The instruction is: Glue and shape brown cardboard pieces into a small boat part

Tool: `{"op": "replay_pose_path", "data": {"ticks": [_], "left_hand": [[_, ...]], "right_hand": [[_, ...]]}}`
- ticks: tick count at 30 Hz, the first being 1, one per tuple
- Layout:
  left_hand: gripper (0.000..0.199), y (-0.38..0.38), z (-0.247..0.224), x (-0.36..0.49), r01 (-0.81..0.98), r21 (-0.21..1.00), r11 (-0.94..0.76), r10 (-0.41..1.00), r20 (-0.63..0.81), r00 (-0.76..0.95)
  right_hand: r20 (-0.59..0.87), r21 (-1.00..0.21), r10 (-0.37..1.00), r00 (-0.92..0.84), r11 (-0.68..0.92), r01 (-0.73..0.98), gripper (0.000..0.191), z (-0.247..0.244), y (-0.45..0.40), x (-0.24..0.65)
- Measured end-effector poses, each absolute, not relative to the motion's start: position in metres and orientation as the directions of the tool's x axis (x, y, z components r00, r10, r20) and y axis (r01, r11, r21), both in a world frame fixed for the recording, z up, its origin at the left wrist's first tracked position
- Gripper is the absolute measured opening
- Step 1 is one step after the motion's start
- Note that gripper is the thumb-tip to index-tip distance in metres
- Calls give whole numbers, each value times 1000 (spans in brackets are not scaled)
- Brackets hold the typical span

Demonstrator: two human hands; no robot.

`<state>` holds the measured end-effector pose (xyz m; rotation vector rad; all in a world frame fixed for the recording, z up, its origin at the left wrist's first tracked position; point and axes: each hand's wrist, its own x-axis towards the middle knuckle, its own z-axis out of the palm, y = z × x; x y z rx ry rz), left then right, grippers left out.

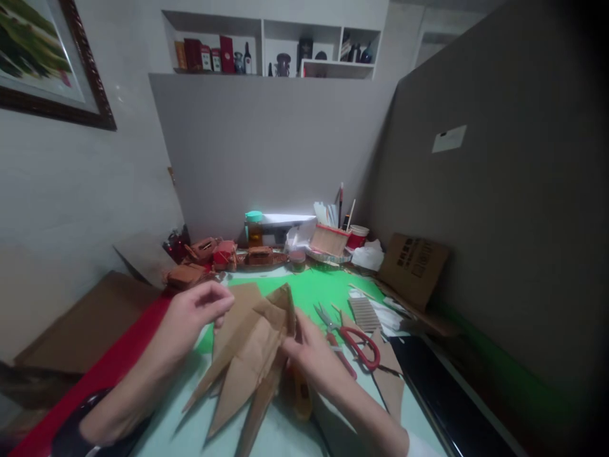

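A folded brown cardboard piece with several long pointed flaps is held up over the work surface. My right hand grips it at its right edge, thumb in front and fingers partly behind. To its left, my left hand is closed in a pinch, apart from the folded piece; whatever is between its fingertips, if anything, is too small to make out. A flat cardboard sheet lies behind them. Under my right wrist is a yellow-orange tool, partly hidden. Red-handled scissors lie to the right, beside a second red-handled tool.
Corrugated cardboard and cut scraps lie at the right, next to a black flat panel. Brown model pieces, a teal-lidded jar and a stick-filled box line the back. A cardboard box stands at back right.
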<state>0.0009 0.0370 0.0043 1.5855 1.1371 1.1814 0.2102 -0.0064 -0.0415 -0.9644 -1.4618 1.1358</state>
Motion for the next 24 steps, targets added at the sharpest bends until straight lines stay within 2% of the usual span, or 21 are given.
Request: {"op": "replay_pose_path", "data": {"ticks": [8, 18, 24], "left_hand": [[28, 32, -18, -1, 156, 969, -189, 975, 166, 150], [37, 21, -31, 2, 363, 892, -270, 957, 209, 199], [40, 25, -32, -2, 355, 893, -278, 960, 245, 136]], "right_hand": [[212, -947, 945, -248, 262, 189, 57, -45, -11, 212], [118, -926, 943, -310, 218, 310, 50, -52, -15, 211], [103, -933, 945, -311, 200, 299, 44, -52, -18, 210]]}}
